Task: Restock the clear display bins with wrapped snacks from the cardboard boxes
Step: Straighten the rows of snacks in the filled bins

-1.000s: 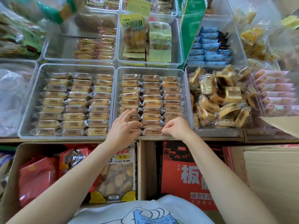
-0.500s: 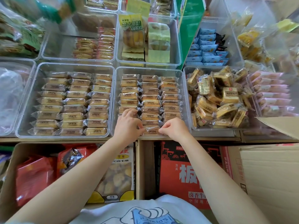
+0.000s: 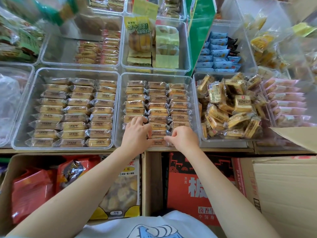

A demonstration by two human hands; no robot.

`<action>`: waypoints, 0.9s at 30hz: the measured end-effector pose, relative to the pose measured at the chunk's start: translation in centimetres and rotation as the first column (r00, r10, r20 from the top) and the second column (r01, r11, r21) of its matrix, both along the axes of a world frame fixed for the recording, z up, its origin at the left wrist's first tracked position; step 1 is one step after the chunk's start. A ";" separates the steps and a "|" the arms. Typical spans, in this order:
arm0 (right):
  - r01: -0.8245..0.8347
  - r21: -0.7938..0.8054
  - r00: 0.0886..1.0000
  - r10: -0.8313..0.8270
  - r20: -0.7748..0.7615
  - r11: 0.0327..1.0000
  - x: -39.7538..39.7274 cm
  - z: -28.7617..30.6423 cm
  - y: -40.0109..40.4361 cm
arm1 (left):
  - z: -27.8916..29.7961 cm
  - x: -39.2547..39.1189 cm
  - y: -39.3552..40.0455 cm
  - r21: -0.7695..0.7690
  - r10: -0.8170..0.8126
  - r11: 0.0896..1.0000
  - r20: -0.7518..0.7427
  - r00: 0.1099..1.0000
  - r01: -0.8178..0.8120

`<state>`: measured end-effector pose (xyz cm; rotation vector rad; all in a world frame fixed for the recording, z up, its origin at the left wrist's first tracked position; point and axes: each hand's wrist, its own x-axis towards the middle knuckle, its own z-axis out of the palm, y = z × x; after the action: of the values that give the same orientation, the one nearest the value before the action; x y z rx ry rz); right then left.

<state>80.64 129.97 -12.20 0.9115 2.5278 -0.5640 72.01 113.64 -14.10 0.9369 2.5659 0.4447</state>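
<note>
While curled, both hands (fingers bent) pinch snack.

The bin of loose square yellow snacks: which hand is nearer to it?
Right. The right hand is in the middle bin, close to the wall beside the loose-snack bin. The left hand is further left in the same bin.

Bright even light, blurred warped edges

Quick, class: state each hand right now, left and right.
Left hand: fingers curled on the wrapped snacks in the bin.
Right hand: pinching a snack wrapper.
</note>
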 end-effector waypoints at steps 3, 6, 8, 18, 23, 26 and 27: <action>0.067 -0.038 0.976 -0.074 -0.207 0.997 0.0 -0.3 0.5 | -0.3 -0.1 0.1 0.057 -0.025 0.998 -0.052 0.998 0.028; 0.022 -0.080 0.970 -0.040 -0.241 0.997 -0.3 -1.1 0.0 | -0.7 -0.4 0.4 0.032 -0.013 0.999 -0.055 0.998 0.015; 0.005 -0.033 0.980 -0.011 -0.198 0.999 -0.3 -1.4 -0.2 | -1.0 -0.4 0.5 0.041 -0.010 0.999 -0.062 0.998 0.013; -0.090 0.068 0.969 0.103 -0.224 0.994 -0.4 -2.1 -0.4 | -1.5 -0.5 0.8 0.080 -0.059 0.994 -0.113 0.992 0.069; -0.138 -0.012 0.961 0.131 -0.244 0.990 0.7 -1.9 0.1 | -1.6 -0.9 -1.0 0.115 0.052 0.992 -0.048 0.997 -0.046; -0.143 -0.014 0.965 0.137 -0.225 0.990 0.4 -1.3 0.1 | -1.1 -1.0 -1.4 0.067 0.014 0.998 -0.003 1.000 -0.014; -0.136 -0.017 0.965 0.129 -0.230 0.991 0.2 -1.0 0.0 | -0.8 -1.0 -1.3 0.073 -0.003 0.997 0.001 1.000 0.003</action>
<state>80.84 130.01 -13.18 0.6934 2.7495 -0.7011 71.03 112.36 -14.88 0.9650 2.5617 0.5409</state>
